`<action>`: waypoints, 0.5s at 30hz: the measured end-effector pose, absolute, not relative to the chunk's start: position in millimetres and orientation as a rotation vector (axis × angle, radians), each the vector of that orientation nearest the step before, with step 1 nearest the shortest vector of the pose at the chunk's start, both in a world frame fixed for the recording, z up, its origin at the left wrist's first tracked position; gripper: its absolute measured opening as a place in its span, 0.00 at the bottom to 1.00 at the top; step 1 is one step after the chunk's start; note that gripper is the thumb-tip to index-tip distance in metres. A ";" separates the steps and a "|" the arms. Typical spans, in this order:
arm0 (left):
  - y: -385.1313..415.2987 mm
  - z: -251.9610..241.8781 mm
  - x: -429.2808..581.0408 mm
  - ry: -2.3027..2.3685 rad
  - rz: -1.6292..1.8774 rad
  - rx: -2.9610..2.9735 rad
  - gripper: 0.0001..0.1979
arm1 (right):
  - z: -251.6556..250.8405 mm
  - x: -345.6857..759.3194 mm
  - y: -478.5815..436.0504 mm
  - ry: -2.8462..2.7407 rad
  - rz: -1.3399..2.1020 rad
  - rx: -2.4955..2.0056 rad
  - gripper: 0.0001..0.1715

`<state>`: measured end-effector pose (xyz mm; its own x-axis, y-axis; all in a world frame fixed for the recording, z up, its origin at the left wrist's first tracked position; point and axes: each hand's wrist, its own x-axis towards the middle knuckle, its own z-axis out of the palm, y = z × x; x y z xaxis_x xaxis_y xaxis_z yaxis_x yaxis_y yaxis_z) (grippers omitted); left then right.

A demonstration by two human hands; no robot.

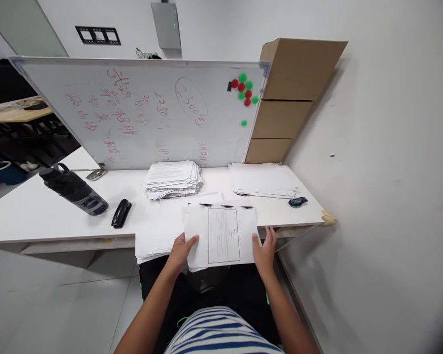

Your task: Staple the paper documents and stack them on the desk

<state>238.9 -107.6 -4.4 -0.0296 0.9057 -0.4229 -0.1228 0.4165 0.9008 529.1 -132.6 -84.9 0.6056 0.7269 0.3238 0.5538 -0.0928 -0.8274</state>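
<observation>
Both of my hands hold a thin stack of printed sheets at the front edge of the white table. My left hand grips the stack's left edge with its thumb on top. My right hand holds the right edge, fingers closed along it. The top sheet shows a framed block of text. The stack overhangs the table edge above my lap. More white paper lies under it to the left.
A thick, uneven pile of papers and a flatter pile lie at the back. A black stapler, a black bottle on its side and a small dark object rest on the table. A whiteboard and cardboard boxes stand behind.
</observation>
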 end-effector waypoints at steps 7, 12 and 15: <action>-106.5 -1.9 236.9 1.322 0.923 0.814 0.22 | -89.3 560.5 -121.5 -0.831 0.921 -1.525 0.30; -108.7 0.0 230.5 1.316 0.950 0.866 0.25 | -75.3 550.1 -122.0 -0.841 0.881 -1.521 0.28; -106.6 7.9 217.6 1.308 0.997 0.918 0.28 | -55.9 542.0 -117.5 -0.867 0.878 -1.502 0.27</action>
<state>217.6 -106.6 7.9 0.0028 0.9464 -0.3229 -0.0610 0.3225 0.9446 542.0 -117.5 -55.9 0.4506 0.8907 -0.0608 0.0495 -0.0929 -0.9944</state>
